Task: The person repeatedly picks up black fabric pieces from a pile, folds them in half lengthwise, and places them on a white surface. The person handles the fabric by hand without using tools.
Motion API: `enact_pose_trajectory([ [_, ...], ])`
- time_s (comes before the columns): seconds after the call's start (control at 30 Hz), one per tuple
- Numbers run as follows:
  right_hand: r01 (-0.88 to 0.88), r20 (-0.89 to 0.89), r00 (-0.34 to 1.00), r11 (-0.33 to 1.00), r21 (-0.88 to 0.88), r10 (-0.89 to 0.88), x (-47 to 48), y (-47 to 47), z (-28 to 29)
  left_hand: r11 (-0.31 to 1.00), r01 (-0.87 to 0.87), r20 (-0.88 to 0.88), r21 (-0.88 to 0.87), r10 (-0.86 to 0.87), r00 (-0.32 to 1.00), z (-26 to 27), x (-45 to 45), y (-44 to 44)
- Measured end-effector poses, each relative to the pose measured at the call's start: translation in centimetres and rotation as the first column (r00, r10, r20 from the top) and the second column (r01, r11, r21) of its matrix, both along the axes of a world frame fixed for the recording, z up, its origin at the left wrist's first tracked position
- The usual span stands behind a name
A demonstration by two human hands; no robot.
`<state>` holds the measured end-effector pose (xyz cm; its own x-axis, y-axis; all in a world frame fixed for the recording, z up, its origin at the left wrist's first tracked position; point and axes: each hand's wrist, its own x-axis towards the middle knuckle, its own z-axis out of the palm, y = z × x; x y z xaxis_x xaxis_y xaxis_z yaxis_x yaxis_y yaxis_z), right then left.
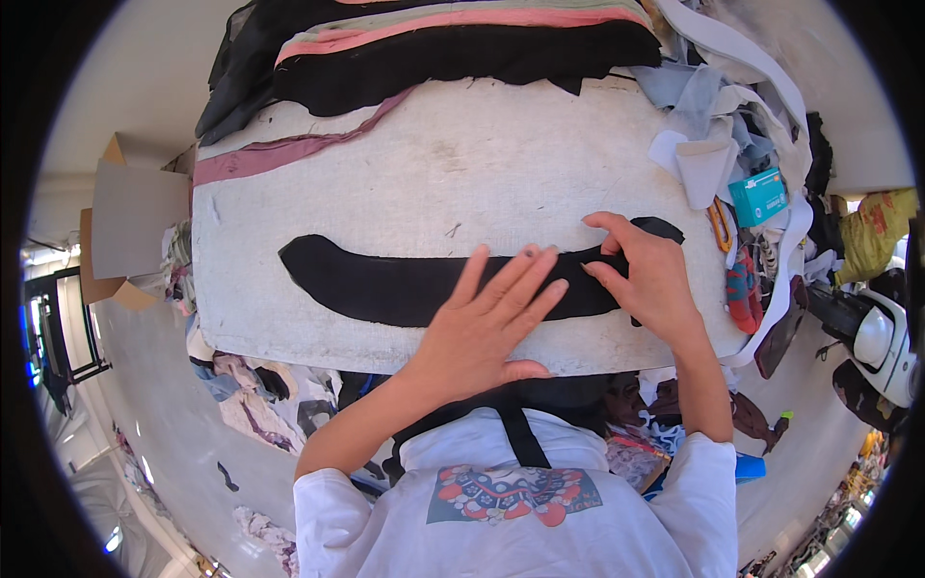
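Observation:
A curved black fabric piece [390, 285] lies lengthwise across the pale cloth-covered table [347, 195], near its front edge. My left hand [491, 311] rests palm down over the middle of the fabric, its fingers spread and pointing away from me. Over the right part of the piece, my right hand [643, 278] is bent, with thumb and index fingertips apart. Black fabric shows between its thumb and fingers, and its lower fingers are hidden, so a grip on the cloth is unclear. The fabric's right tip extends beyond this hand.
Layered black, pink and green fabric [462, 61] lies along the far edge, with a mauve strip [253, 160] at left. Scraps, a teal box [757, 197] and an orange-handled cutter [720, 224] crowd the right edge. A cardboard box [141, 217] stands left; a scooter [878, 332] stands right.

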<state>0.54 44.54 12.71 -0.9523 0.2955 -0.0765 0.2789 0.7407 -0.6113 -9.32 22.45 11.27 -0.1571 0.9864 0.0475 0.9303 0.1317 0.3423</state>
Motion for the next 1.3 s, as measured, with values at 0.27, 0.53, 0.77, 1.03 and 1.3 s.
enact_pose_trajectory([
  [0.27, 0.1, -0.007, 0.995, 0.989, -0.109, -0.101, 2.8, 3.7, 1.3, 0.99, 0.081, -0.023, -0.119, -0.084, 0.996, -1.0, 0.3, 0.9],
  [0.53, 0.218, 0.002, 0.976, 0.969, -0.119, -0.219, 2.6, 3.7, -0.1, 0.988, 0.145, -0.026, 0.041, -0.144, 0.989, -0.9, 1.0, 3.7],
  [0.77, 0.274, -0.07, 0.956, 0.95, -0.148, -0.286, 3.4, 5.0, -1.2, 0.981, 0.178, 0.022, -0.078, -0.177, 0.984, -1.4, 1.2, 4.1],
  [1.03, 0.343, -0.25, 0.907, 0.939, -0.029, -0.339, 2.9, 4.0, 0.2, 0.981, 0.17, -0.001, -0.09, -0.171, 0.985, -1.4, 1.2, 3.9],
  [1.3, 0.263, -0.04, 0.954, 0.893, -0.365, -0.298, 2.3, 5.1, -1.7, 0.98, 0.185, 0.019, -0.066, -0.184, 0.983, -1.0, 1.1, 4.0],
])
